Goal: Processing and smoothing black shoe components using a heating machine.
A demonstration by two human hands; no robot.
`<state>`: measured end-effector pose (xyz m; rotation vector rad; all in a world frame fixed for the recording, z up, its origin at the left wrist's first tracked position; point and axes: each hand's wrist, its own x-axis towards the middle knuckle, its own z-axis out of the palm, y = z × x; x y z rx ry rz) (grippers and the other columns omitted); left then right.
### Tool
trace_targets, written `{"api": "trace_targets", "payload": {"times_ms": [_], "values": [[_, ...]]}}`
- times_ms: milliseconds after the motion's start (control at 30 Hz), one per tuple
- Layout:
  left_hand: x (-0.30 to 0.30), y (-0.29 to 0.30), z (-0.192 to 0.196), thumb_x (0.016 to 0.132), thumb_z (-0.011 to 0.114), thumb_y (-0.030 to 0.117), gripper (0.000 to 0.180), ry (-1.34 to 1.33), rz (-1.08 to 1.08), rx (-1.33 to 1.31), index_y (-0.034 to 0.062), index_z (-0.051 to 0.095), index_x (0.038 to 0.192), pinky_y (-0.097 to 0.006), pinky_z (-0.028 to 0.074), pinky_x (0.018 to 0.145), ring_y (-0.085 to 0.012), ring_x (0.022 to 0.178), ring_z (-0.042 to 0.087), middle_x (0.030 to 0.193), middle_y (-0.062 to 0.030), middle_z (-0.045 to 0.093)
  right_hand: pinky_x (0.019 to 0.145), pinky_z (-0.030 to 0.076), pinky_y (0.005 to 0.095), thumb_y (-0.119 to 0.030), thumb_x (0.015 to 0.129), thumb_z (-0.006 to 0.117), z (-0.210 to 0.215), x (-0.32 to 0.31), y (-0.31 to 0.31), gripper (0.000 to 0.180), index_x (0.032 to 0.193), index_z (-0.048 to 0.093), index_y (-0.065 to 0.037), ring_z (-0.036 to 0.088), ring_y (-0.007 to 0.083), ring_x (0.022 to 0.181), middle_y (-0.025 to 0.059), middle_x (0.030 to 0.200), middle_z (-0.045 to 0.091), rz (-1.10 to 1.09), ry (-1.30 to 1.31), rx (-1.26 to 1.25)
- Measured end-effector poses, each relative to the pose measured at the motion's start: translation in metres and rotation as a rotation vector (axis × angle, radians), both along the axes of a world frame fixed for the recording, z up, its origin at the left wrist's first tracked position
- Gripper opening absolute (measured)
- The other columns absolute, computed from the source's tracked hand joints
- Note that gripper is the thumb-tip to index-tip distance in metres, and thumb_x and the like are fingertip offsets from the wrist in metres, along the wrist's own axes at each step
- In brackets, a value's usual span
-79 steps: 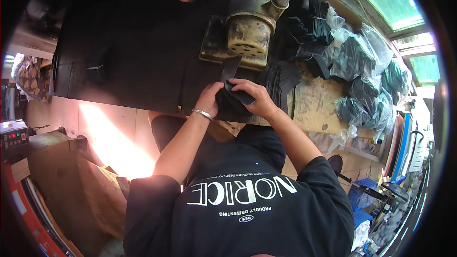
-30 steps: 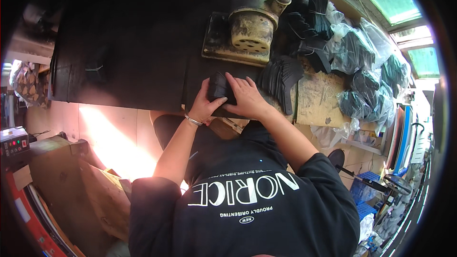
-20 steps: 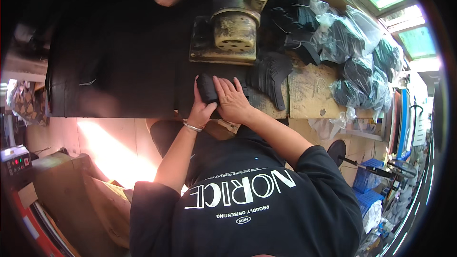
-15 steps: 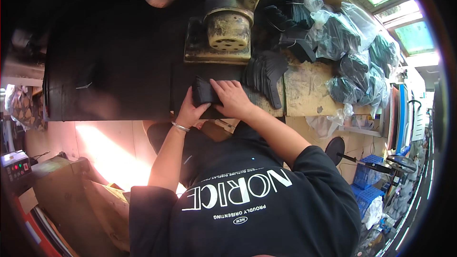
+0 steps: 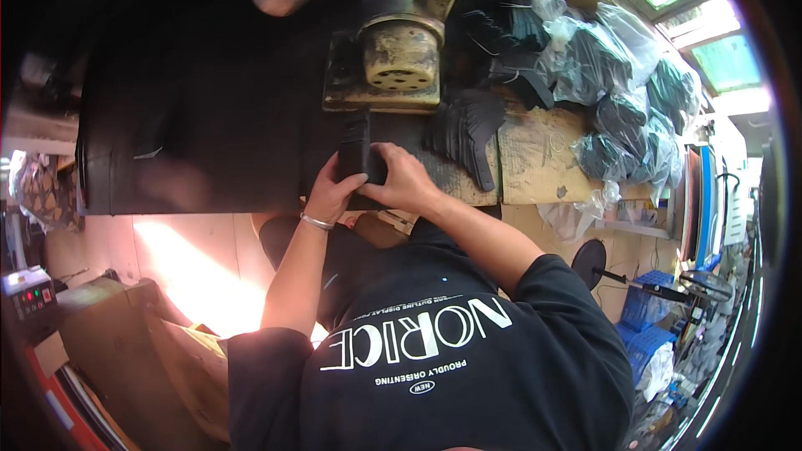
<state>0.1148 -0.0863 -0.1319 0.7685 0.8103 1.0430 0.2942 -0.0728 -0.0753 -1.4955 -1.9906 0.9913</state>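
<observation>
The stack of black flat pieces [image 5: 354, 150] is standing on the dark bench [image 5: 209, 117], just in front of the base of the yellowed metal machine [image 5: 399, 57], and both hands are closing on it from the near side. Going from the left, the bare stretch of dark bench top is taking up most of that side, with sunlit floor showing below its edge. The left hand [image 5: 332, 192], with a thin silver bracelet [image 5: 317, 222] sitting on its wrist, is pressing its fingers together against the lower left of the stack. The right hand [image 5: 399, 182] is lying beside it, thumb and fingers pinching the stack's right edge, so that the two hands are touching each other around the pieces. Further right, a fan of black cut shapes [image 5: 468, 125] is lying on a pale cardboard sheet [image 5: 543, 154], near the right hand but not touching it. Behind and to the right of those, bundles of black pieces in clear plastic bags [image 5: 618, 58] are piling up along the back of the bench. The person's black sleeve is covering the right arm down to the elbow.
</observation>
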Motion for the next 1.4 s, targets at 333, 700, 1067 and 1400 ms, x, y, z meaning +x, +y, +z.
{"api": "trace_targets", "payload": {"times_ms": [333, 700, 1067, 1400], "values": [[-0.012, 0.001, -0.001, 0.085, 0.065, 0.002, 0.04, -0.264, -0.02, -0.257, -0.0025, 0.054, 0.124, -0.038, 0.048, 0.097, -0.0246, 0.108, 0.062, 0.116, -0.0127, 0.064, 0.1, 0.044, 0.0431, -0.022, 0.072, 0.08, 0.009, 0.053, 0.004, 0.081, 0.141, 0.041, -0.003, 0.054, 0.0295, 0.12, 0.0158, 0.135, 0.05, -0.042, 0.202, 0.219], [-0.003, 0.007, 0.023, 0.095, 0.056, 0.021, 0.027, -0.279, -0.222, -0.617, 0.0035, 0.061, 0.115, -0.038, 0.051, 0.088, -0.0219, 0.099, 0.064, 0.106, -0.0088, 0.066, 0.112, 0.035, 0.0432, -0.013, 0.081, 0.058, -0.015, 0.044, 0.034, 0.054, 0.134, 0.049, -0.009, 0.05, 0.0261, 0.128, 0.0118, 0.136, 0.054, 0.675, -0.254, 0.808], [-0.035, -0.014, 0.011, 0.089, 0.067, 0.04, 0.079, 0.488, 0.026, 0.358, 0.0029, 0.029, 0.148, -0.038, 0.04, 0.105, -0.0247, 0.125, 0.05, 0.135, -0.0125, 0.051, 0.094, 0.047, 0.0403, -0.019, 0.067, 0.075, -0.003, 0.027, 0.061, 0.055, 0.118, 0.061, -0.006, 0.059, 0.0296, 0.11, 0.0118, 0.113, 0.062, 0.624, -0.45, 0.198], [0.005, -0.002, -0.027, 0.084, 0.067, -0.001, 0.053, 0.39, 0.129, 0.28, -0.0007, 0.042, 0.131, -0.032, 0.041, 0.102, -0.0192, 0.116, 0.054, 0.122, -0.0122, 0.057, 0.109, 0.036, 0.0464, -0.016, 0.073, 0.067, -0.018, 0.017, 0.048, 0.07, 0.137, 0.046, 0.0, 0.049, 0.0308, 0.127, 0.0165, 0.131, 0.054, 0.53, -0.575, 0.283]]}}
